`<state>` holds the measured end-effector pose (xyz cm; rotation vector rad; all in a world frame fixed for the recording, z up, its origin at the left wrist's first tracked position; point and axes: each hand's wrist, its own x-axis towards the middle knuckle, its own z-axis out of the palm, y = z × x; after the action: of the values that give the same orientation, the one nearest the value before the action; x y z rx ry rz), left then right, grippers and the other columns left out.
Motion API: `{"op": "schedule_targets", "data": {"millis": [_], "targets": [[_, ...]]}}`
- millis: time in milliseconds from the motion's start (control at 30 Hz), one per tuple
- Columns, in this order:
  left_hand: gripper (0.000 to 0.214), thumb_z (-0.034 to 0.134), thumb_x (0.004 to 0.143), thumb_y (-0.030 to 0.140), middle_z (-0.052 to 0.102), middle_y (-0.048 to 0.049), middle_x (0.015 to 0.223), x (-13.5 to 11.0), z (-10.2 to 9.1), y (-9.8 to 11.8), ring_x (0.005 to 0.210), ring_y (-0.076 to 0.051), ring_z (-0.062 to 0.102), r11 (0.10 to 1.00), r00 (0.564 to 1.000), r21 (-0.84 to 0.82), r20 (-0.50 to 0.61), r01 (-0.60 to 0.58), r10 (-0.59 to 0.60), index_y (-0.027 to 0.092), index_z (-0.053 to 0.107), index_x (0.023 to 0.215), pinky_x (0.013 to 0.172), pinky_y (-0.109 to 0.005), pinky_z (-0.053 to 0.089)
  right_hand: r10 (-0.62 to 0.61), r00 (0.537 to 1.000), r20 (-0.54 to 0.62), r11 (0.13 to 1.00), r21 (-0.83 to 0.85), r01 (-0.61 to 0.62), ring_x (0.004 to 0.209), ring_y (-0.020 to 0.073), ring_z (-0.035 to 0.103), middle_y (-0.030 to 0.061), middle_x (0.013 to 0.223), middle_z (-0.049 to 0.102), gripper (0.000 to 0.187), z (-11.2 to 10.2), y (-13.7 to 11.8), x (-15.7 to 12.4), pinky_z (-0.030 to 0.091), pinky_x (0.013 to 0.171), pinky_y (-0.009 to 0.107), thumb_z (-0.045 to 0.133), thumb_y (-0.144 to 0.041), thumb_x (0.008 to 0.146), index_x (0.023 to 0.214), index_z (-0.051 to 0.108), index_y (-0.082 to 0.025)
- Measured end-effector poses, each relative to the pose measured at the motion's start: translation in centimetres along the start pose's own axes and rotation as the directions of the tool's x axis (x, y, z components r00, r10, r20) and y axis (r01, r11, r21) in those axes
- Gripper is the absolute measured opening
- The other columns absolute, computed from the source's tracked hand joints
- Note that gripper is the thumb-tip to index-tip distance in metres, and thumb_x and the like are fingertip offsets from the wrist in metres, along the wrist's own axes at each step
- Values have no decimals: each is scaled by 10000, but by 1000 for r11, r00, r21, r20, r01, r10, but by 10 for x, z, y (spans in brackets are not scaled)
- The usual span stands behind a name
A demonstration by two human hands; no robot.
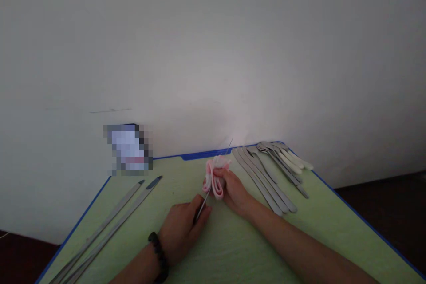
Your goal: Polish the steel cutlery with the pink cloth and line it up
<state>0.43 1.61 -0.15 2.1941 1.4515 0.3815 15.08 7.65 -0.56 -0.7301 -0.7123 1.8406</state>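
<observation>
Left hand [188, 222]: closed round the near end of a knife [201, 207], a dark bracelet [158, 255] on its wrist.
Right hand [233, 190]: gripping a cloth [214, 173], thumb on top.
Knife: slants up and away from the left fist, its middle hidden by the cloth, its thin tip showing beyond.
Cloth: pink and white, folded in loops, raised over the far middle of the table [233, 248].
Right of the hands: a row of long cutlery [262, 180], then overlapping spoons [266, 145] and two white handles [292, 163] near the table's edge.
Left of the hands: long knives [154, 183] lying slantwise, near ends overlapping.
Far left corner: a phone [128, 146], pixelated, propped by the wall [213, 53].
Table: green, blue-edged, against the wall.
</observation>
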Motion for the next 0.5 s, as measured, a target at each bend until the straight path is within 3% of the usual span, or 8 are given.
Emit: {"op": "schedule_targets", "data": {"millis": [100, 267, 500], "targets": [[295, 333, 921, 411, 466, 35, 582, 0, -3, -2, 527, -141, 443, 997, 998, -56, 40, -45, 47, 223, 382, 700, 535, -247, 276, 29, 999, -31, 994, 104, -26, 489, 126, 555, 11, 558, 620, 128, -2, -3, 2, 430, 512, 241, 566, -269, 693, 710, 594, -145], [330, 336, 915, 475, 379, 66, 553, -2, -5, -7, 494, -117, 368, 948, 990, -301, 68, -101, 127, 216, 395, 720, 493, -230, 262, 26, 999, -25, 979, 203, -21, 458, 115, 516, 9, 540, 601, 109, -5, -8, 4, 381, 460, 219, 517, -249, 739, 700, 572, -163], [343, 311, 934, 464, 407, 59, 547, -2, -3, -9, 487, -115, 382, 935, 991, -345, 69, -84, 114, 216, 394, 711, 482, -220, 288, 19, 998, 62, 996, 87, -24, 493, 124, 547, 27, 573, 624, 153, -6, -6, 1, 413, 502, 236, 539, -278, 719, 689, 597, -139]]}}
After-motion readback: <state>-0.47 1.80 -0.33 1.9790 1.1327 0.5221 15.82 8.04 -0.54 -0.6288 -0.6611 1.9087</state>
